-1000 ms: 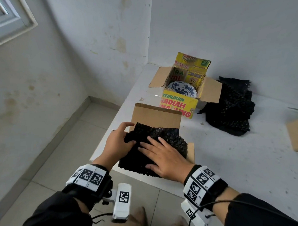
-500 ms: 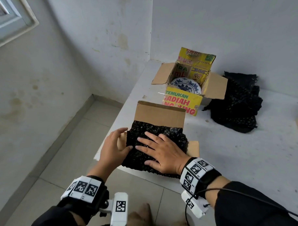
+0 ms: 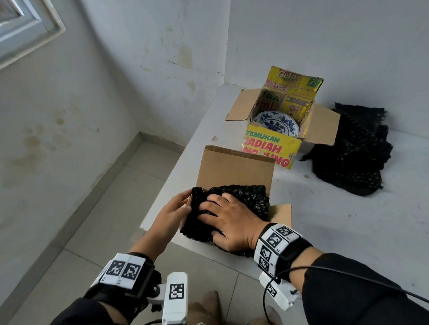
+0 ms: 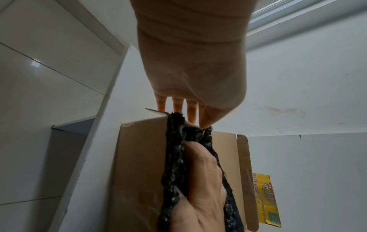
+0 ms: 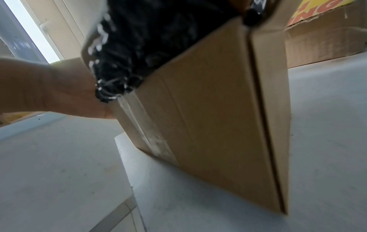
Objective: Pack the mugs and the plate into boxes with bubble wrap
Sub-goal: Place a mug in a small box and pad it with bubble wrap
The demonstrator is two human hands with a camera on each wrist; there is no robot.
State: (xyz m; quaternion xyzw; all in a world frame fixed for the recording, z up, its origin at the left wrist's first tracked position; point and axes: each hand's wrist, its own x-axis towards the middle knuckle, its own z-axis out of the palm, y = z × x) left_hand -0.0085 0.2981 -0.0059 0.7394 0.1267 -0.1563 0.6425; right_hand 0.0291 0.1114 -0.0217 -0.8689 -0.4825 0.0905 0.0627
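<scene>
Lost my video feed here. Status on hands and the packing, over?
Both hands, left hand and right hand, press black bubble wrap into brown box. Plate unwrapped in yellow box. Nothing blocking.

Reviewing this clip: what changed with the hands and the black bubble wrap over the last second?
The left hand moved from the wrap's top edge down to its left side, beside the plain box. The right hand slid leftward across the black bubble wrap, pressing it into the box. The plate in the yellow box and the spare wrap pile stayed put.
</scene>
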